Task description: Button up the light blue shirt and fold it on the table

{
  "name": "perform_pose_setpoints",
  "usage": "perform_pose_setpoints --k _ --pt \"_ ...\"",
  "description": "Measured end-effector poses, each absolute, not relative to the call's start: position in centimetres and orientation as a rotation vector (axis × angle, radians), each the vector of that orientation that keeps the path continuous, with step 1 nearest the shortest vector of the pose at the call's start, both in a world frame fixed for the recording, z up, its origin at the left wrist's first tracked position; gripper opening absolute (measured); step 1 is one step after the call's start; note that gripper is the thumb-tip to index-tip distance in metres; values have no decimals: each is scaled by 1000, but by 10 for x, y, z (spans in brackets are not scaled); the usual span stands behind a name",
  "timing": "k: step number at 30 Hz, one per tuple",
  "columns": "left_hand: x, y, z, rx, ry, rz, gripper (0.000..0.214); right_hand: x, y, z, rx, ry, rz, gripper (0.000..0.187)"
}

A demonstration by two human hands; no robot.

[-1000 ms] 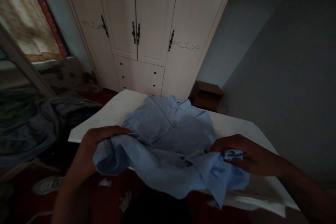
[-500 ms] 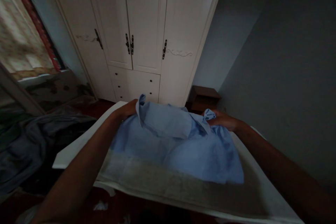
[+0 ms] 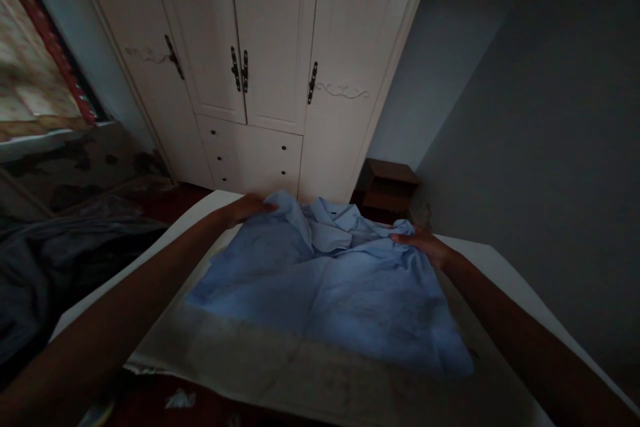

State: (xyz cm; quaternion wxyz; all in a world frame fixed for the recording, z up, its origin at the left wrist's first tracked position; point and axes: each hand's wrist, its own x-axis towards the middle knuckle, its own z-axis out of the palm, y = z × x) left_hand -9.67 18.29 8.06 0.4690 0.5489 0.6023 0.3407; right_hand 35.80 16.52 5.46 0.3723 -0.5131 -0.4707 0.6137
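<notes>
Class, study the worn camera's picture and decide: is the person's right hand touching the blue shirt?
Touching. The head view shows the right hand gripping a bunched part of the blue shirt, skin directly against cloth.

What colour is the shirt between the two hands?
The shirt is light blue, with no clear pattern visible; the head view shows it best.

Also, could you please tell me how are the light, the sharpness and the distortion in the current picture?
Head view: dim overall, brightest at the curtain, with the right-hand wall dark; head view: the blue shirt looks soft along its near edge; head view: the wardrobe flares outward toward the top.
</notes>
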Motion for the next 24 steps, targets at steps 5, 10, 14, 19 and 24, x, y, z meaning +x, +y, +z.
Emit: perform_pose_setpoints --k 5,10,14,19,24 --pt "-107 193 68 1306 1580 940 40 363 177 40 -1266 -1041 1323 39" --pt "-107 208 52 1417 1931 861 45 356 182 31 -1401 -1022 1304 31" --pt "-95 220 53 1630 1965 849 79 363 186 43 -1454 -1105 1323 40" --pt "-84 234 63 1655 1994 831 78 369 185 63 -1522 -1279 1336 65" --pt "-93 231 66 1598 1774 921 43 376 178 71 -1468 -1530 990 50"
